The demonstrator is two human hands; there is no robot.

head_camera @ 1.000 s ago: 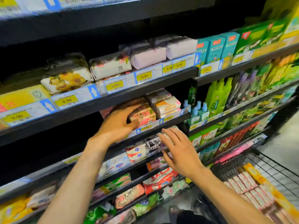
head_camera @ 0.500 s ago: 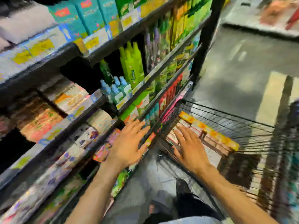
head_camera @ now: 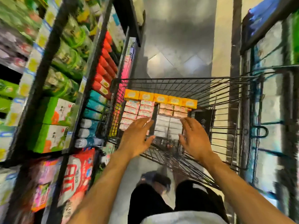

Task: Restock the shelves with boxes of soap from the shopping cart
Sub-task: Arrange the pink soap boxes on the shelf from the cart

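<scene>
A black wire shopping cart [head_camera: 226,88] stands in front of me in the aisle. Inside lie rows of pink soap boxes [head_camera: 137,109], a row of orange boxes [head_camera: 160,97] along the far side, and white boxes [head_camera: 168,125] between my hands. My left hand [head_camera: 137,139] hovers over the cart's near left part with fingers spread and holds nothing. My right hand [head_camera: 192,139] hovers over the near right part, fingers straight and empty. The white boxes lie between and just beyond both hands. The shelves [head_camera: 90,65] run along the left.
The left shelves carry green packs [head_camera: 64,59], red items [head_camera: 103,65] and teal boxes [head_camera: 95,102]. A red and white bag [head_camera: 77,175] sits low on the left. A glass-fronted rack [head_camera: 267,110] stands right of the cart. Grey floor [head_camera: 178,38] lies beyond.
My view swung from the soap shelf down to the cart. Both hands left the shelf and now hover over the boxes in the cart.
</scene>
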